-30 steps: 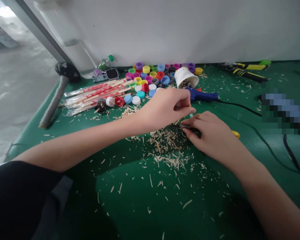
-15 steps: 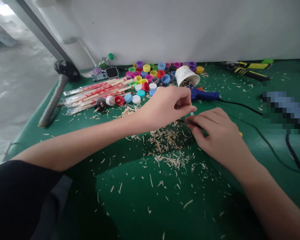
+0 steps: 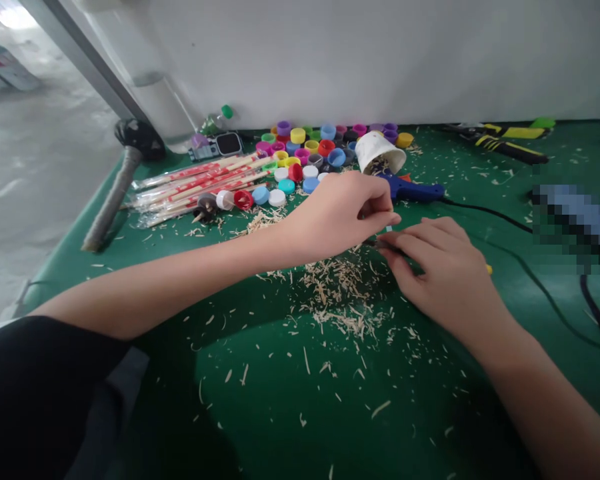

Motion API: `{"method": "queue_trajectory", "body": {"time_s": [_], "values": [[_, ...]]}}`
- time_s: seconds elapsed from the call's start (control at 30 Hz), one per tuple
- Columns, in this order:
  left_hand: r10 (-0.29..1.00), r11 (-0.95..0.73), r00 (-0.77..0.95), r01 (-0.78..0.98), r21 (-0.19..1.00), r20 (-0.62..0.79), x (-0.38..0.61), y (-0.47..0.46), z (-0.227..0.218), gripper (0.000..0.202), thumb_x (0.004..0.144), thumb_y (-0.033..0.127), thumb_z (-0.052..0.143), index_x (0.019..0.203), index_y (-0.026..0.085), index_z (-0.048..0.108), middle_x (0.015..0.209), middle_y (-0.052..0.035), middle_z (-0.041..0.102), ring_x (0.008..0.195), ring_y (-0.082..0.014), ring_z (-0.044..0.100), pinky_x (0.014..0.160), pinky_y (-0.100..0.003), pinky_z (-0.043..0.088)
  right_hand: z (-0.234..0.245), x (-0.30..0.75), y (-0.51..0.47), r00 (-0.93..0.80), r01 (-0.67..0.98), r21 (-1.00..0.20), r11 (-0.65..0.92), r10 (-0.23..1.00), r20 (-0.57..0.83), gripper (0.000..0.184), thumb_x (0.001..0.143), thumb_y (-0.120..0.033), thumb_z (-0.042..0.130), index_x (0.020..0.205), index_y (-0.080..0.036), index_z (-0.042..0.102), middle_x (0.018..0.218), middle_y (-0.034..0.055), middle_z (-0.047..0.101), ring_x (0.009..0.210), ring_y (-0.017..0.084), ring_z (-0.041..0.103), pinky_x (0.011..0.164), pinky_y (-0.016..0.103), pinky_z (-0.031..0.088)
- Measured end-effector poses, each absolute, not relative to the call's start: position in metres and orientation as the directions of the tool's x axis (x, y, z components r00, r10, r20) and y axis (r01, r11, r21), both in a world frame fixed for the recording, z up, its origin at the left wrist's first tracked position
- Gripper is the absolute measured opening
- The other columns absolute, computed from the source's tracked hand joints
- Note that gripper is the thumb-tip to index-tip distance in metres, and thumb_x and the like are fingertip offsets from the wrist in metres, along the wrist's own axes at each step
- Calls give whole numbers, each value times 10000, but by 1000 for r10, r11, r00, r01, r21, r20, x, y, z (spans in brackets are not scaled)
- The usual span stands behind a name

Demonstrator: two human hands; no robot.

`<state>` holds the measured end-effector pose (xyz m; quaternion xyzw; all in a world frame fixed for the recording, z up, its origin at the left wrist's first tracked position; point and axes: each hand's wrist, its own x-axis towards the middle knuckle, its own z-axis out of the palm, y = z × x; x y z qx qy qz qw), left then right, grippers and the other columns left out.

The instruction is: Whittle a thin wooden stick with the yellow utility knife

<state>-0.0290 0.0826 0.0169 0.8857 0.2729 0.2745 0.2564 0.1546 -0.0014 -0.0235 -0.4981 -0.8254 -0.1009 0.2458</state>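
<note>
My left hand is closed in a pinch above the table, its fingertips bent down. What it grips is mostly hidden; a small pale tip shows just below the fingers. My right hand is wrapped round a slim dark tool, whose thin end points left beneath my left fingertips. The tool's kind cannot be made out. Both hands nearly touch. Under them lies a heap of pale wood shavings, with more scattered toward me on the green tabletop.
Colourful bottle caps and wrapped chopsticks lie at the back left, beside a hammer and a smartwatch. Behind my hands are a white cup and a blue corded tool. Yellow-black pliers lie at the back right.
The whole view has shifted slightly, so things appear a little farther right. Both hands keep nearly the same pose and grip.
</note>
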Motion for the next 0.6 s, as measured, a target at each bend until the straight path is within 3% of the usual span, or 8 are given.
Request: {"method": "queue_trajectory", "body": {"time_s": [0.1, 0.2, 0.37, 0.47, 0.6], "values": [[622, -725, 700, 347, 596, 350, -28, 80, 17, 168, 854, 243, 557, 737, 164, 648, 712, -19, 665, 634, -106, 586, 614, -268, 494, -28, 155, 2, -449, 861, -11, 509, 770, 452, 148, 898, -226, 515, 915, -195, 659, 797, 57, 656, 767, 211, 538, 729, 373, 404], [605, -740, 715, 342, 580, 350, -29, 77, 19, 168, 852, 234, 550, 746, 167, 662, 702, -11, 664, 630, -103, 590, 602, -262, 489, -34, 155, 2, -485, 854, 39, 518, 768, 419, 162, 899, -232, 510, 940, -192, 661, 783, 48, 649, 785, 214, 542, 773, 384, 405], [614, -732, 714, 355, 581, 336, -29, 79, 20, 182, 861, 233, 532, 771, 167, 676, 712, -11, 670, 627, -100, 590, 612, -260, 482, -31, 153, -3, -409, 870, -35, 492, 759, 507, 136, 895, -206, 519, 943, -201, 647, 845, 53, 665, 841, 207, 570, 866, 397, 407], [614, -732, 718, 362, 577, 328, -29, 80, 20, 193, 867, 227, 513, 772, 170, 671, 720, -11, 670, 640, -101, 593, 624, -263, 480, -26, 153, -3, -372, 880, -49, 472, 751, 546, 138, 890, -194, 524, 934, -207, 655, 829, 61, 657, 799, 207, 565, 808, 387, 427], [609, -744, 721, 375, 553, 331, -29, 79, 19, 192, 864, 204, 500, 779, 166, 668, 719, -11, 663, 644, -97, 586, 641, -260, 471, -23, 154, 3, -400, 874, -46, 483, 771, 495, 174, 905, -225, 501, 912, -206, 674, 771, 61, 637, 730, 203, 536, 705, 369, 416]]}}
